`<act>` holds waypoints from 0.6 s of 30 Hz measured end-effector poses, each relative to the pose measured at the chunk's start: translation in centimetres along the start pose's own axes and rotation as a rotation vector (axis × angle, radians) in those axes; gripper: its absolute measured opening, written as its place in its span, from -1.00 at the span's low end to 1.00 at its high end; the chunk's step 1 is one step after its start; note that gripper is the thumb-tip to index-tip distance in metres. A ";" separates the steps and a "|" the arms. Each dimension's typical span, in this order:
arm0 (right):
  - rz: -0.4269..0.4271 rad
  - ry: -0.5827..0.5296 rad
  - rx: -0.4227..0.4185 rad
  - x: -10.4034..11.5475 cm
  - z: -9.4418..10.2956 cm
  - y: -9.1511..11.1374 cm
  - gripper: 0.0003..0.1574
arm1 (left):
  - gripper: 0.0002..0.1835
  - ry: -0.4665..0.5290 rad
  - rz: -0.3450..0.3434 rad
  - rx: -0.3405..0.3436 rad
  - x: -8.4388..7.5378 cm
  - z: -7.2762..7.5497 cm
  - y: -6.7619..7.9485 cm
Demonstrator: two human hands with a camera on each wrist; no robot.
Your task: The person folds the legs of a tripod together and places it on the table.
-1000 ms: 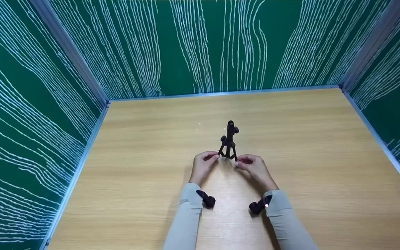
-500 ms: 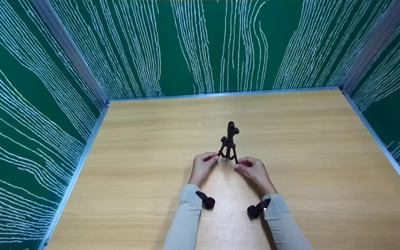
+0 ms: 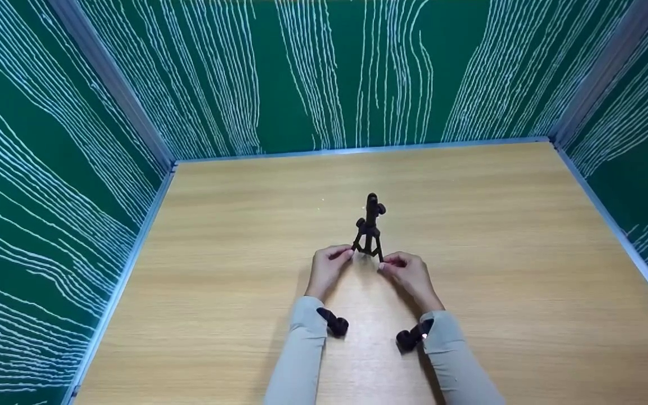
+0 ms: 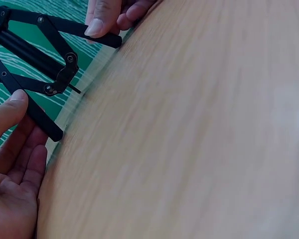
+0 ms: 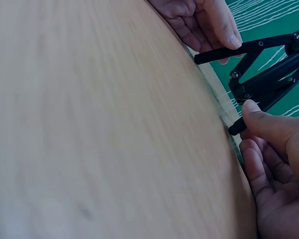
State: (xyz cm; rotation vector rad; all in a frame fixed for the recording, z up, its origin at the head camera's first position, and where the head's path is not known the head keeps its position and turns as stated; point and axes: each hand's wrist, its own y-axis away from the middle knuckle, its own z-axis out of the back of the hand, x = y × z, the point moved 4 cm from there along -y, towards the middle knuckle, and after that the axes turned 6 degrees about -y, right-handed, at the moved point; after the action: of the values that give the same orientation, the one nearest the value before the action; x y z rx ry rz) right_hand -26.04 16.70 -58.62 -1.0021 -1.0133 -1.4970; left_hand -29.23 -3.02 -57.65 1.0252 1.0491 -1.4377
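A small black tripod [image 3: 370, 225] stands upright near the middle of the table, its legs spread, with knobs on its upper part. My left hand [image 3: 328, 269] pinches the lower end of one leg [image 4: 42, 119] between thumb and fingers. Opposite it, my right hand [image 3: 412, 277] pinches another leg [image 5: 239, 124] near its foot. The wrist views show the hinged braces joining the legs to the centre column [image 4: 32, 55]. The third leg is mostly hidden behind the others.
The wooden table [image 3: 234, 270] spreads around both hands. Green panels [image 3: 296, 73] with white wavy lines wall it at the back and sides. A dark wrist camera [image 3: 335, 323] sits on the left sleeve and another camera [image 3: 411, 337] on the right one.
The right wrist and forearm have shifted slightly left. Both hands keep hold of the tripod's legs, and the tripod stays in about the same spot.
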 end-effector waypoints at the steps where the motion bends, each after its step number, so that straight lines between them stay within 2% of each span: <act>1: 0.002 0.005 -0.005 0.1 0.0 0.0 -0.74 | -0.78 -0.001 0.001 -0.001 0.0 0.0 0.0; 12: -0.006 0.021 -0.056 0.2 -0.1 -0.1 -0.74 | -0.77 -0.012 0.025 0.000 0.8 -0.2 -0.3; 18: 0.010 0.024 -0.094 0.5 -0.2 -0.2 -0.78 | -0.77 -0.023 -0.001 -0.023 1.0 -0.3 -0.4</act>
State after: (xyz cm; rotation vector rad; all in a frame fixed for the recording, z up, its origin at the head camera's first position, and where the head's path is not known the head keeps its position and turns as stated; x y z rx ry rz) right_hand -26.34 16.40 -58.22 -1.0512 -0.9262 -1.5566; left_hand -29.75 -2.99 -58.66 0.9901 1.0471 -1.4319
